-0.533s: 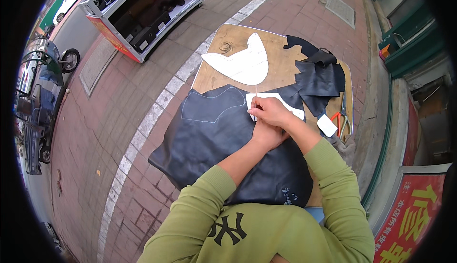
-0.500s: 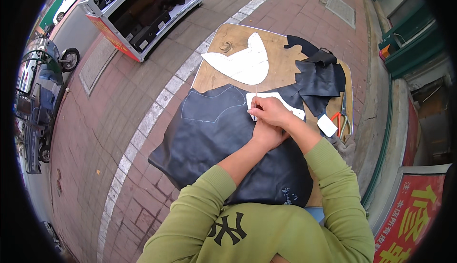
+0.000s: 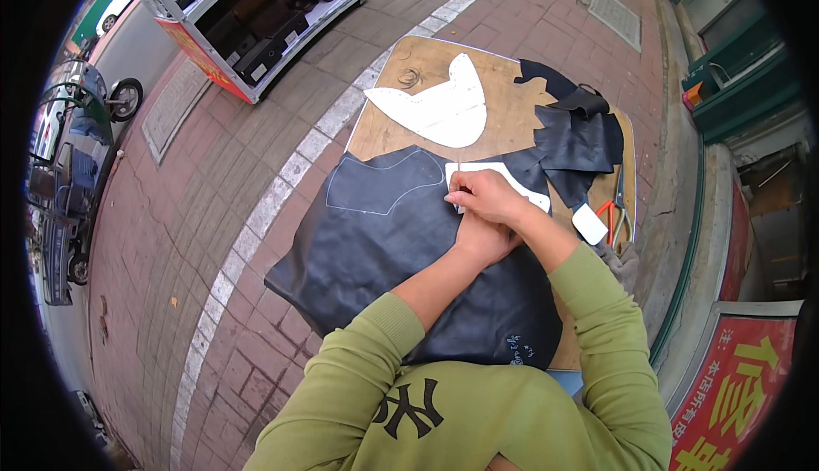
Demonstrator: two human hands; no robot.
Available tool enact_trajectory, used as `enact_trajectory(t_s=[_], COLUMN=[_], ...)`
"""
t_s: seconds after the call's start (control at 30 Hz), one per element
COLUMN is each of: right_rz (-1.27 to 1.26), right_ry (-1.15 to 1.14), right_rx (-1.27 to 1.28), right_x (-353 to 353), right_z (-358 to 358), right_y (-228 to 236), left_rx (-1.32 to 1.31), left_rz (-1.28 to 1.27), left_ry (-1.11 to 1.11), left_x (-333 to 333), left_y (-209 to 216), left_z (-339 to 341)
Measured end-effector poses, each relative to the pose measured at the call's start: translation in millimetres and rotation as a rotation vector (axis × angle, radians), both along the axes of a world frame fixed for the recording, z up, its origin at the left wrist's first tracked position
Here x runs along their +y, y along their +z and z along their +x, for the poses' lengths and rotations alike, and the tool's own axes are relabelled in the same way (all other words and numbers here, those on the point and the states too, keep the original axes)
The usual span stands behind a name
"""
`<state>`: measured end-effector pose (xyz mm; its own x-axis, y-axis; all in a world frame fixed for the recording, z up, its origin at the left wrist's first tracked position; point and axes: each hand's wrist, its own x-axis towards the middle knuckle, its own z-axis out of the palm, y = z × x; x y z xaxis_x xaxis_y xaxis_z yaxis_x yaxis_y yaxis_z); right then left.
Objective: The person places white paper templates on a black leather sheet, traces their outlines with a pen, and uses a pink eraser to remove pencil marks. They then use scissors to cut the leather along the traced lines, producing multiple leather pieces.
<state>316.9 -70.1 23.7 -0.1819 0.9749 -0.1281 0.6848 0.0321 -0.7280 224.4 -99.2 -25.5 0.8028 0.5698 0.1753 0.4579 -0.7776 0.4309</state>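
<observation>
A large black leather sheet is spread over the table, with a pattern outline drawn on it in a pale line. Beside that outline lies a white pattern piece. My right hand is closed in a pinch over the pattern's left edge, gripping a thin pen whose upper end sticks up past the fingers. Under my right wrist, my left hand rests at the pattern's near side; its fingers are hidden. A larger white pattern lies on bare wood further away.
Black leather scraps cover the table's far right. Orange-handled pliers and a small white piece lie at the right edge of the wooden table. A display cabinet stands on the brick pavement at the far left; a red sign is at lower right.
The view has shifted very slightly. My hands keep nearly the same place on the white pattern piece, with the pen still in my right hand.
</observation>
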Motion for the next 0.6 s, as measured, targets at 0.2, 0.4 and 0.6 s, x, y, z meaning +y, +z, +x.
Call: enact_trajectory(t_s=[0.2,0.4,0.6], right_rz=[0.064,0.085,0.079], right_ry=[-0.042,-0.107,-0.146], right_rx=[0.061,-0.007,-0.004], right_x=[17.1,38.2,48.8], right_z=[-1.6,-1.3,0.9], right_y=[-1.9,-3.5,-4.8], left_rx=[0.089,0.183,0.143], left_rz=[0.040,-0.008,0.014], left_ry=[0.002,-0.006,0.011], left_x=[0.5,1.4,1.4], left_y=[4.4,12.5,11.3], left_z=[-1.0,-2.7,-2.2])
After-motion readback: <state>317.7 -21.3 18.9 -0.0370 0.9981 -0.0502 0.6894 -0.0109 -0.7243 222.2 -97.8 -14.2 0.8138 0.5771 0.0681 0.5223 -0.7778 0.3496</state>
